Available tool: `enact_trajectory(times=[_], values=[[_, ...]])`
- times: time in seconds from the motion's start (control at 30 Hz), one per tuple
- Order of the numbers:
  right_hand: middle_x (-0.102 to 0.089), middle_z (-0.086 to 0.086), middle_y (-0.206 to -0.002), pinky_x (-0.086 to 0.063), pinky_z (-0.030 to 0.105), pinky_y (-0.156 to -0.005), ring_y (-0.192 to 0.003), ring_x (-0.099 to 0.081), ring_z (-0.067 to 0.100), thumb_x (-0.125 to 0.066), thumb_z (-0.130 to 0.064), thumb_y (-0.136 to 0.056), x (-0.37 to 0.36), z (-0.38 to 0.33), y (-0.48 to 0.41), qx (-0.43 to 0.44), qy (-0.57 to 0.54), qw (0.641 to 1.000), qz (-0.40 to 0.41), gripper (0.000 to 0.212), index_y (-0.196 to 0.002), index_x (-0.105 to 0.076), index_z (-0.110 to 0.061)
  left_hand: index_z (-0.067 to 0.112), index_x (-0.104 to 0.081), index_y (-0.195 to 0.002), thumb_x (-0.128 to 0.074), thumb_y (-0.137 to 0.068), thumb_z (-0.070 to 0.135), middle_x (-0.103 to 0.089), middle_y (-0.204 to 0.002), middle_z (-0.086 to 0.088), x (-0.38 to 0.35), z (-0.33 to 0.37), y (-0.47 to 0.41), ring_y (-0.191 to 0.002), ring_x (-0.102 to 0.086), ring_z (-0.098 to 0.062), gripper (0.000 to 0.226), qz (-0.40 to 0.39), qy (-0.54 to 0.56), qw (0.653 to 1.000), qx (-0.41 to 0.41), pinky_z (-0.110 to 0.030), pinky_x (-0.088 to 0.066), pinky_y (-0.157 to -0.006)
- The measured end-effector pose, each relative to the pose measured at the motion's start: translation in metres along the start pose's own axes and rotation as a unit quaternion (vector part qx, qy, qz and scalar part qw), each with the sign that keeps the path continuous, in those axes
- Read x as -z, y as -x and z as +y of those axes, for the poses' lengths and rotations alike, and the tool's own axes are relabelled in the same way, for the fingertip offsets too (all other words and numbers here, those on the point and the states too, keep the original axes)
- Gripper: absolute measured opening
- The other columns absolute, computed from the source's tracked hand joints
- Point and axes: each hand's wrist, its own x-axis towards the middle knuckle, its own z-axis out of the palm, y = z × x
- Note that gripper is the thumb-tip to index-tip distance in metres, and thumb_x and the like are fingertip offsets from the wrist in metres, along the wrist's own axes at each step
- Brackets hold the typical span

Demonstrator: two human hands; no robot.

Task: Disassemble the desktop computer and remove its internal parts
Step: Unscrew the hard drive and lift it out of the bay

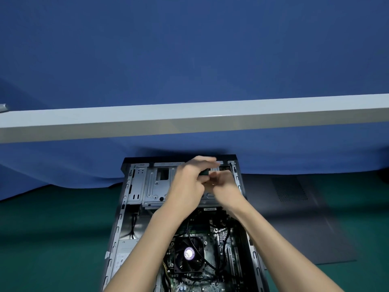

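Note:
An open desktop computer case (126,207) lies on its side on the green mat, its inside facing up. A black CPU fan (189,255) with a purple label sits on the motherboard (223,239) near the bottom. At the far end is the grey metal drive cage (153,184). Both hands meet over the far right part of that cage. My left hand (189,182) grips a small dark green object (204,172), blurred and mostly hidden. My right hand (223,184) sits just right of it with curled fingers, and what it holds is hidden.
The removed grey side panel (294,218) lies flat on the mat to the right of the case. A blue cloth backdrop (189,60) hangs behind, crossed by a pale horizontal bar (189,121). Green mat (52,239) stretches left of the case.

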Motion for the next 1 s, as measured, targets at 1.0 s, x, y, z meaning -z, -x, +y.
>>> enact_trajectory(times=[1.0], values=[[-0.071, 0.012, -0.09, -0.056, 0.034, -0.084, -0.089, -0.069, 0.025, -0.048, 0.022, -0.07, 0.01, 0.007, -0.002, -0.001, -0.009, 1.0, 0.012, 0.035, -0.092, -0.065, 0.0, 0.019, -0.073, -0.099, -0.055, -0.073, -0.018, -0.065, -0.102, 0.008, 0.004, 0.005, -0.007, -0.099, -0.061, -0.011, 0.049, 0.004, 0.0, 1.0, 0.01, -0.011, -0.046, -0.08]])
